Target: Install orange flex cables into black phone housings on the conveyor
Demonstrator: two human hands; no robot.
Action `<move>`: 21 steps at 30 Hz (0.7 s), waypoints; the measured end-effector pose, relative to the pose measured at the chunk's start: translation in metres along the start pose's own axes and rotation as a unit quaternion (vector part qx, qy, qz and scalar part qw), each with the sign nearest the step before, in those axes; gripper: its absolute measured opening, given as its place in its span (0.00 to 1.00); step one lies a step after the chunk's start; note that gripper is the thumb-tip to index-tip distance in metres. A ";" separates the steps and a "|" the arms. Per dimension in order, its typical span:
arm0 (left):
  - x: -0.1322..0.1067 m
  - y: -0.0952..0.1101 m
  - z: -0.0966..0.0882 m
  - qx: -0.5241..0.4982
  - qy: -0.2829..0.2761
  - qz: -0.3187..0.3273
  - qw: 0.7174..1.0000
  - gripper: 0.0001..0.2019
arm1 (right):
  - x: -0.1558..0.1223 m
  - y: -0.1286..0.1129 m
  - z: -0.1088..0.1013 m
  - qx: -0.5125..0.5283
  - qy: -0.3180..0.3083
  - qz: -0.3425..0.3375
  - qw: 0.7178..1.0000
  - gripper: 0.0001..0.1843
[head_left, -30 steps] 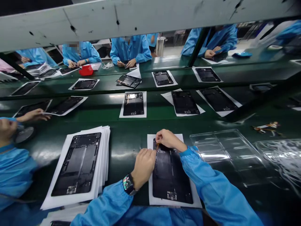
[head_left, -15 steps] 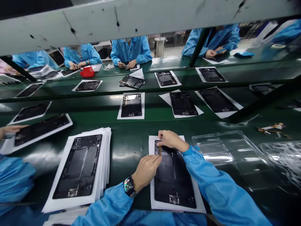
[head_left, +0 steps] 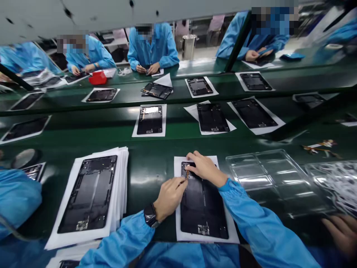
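In front of me a black tablet housing [head_left: 203, 212] lies on white sheets [head_left: 178, 227] on the green bench. A thin orange flex cable [head_left: 187, 173] stands at its upper left part. My left hand [head_left: 170, 195], with a black watch [head_left: 150, 215] on the wrist, pinches the cable's lower end. My right hand [head_left: 205, 169] reaches over the housing's top edge, its thumb and fingers closed at the cable's upper end. The fingertips partly hide the contact.
Left of me another housing [head_left: 90, 193] tops a stack of white sheets [head_left: 122, 178]. A clear plastic tray [head_left: 251, 171] and white strips [head_left: 343, 186] are on the right. Flex cables [head_left: 320, 147] lie behind them. A co-worker's hand [head_left: 341, 230] shows at the lower right.
My view has shifted slightly; both my hands stay at the cable. The co-worker's housing at left has gone from sight, and another person's hand has appeared at lower right.
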State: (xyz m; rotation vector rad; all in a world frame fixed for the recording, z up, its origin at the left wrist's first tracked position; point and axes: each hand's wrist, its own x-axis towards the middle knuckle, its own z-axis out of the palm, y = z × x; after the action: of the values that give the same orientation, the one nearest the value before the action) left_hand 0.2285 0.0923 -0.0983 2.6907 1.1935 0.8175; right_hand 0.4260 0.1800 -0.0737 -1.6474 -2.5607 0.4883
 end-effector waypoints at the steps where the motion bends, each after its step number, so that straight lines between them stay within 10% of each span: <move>1: -0.001 0.000 0.001 -0.003 0.009 0.002 1.000 0.12 | 0.000 0.002 0.001 0.009 0.001 0.001 1.000 0.16; 21: -0.007 0.000 0.009 -0.025 -0.038 0.071 0.996 0.10 | 0.004 0.005 0.005 0.046 0.010 0.033 0.998 0.16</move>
State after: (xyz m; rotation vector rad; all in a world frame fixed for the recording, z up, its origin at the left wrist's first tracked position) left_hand 0.2296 0.0887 -0.1092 2.7642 0.9613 0.7425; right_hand 0.4271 0.1843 -0.0807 -1.7008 -2.4387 0.5818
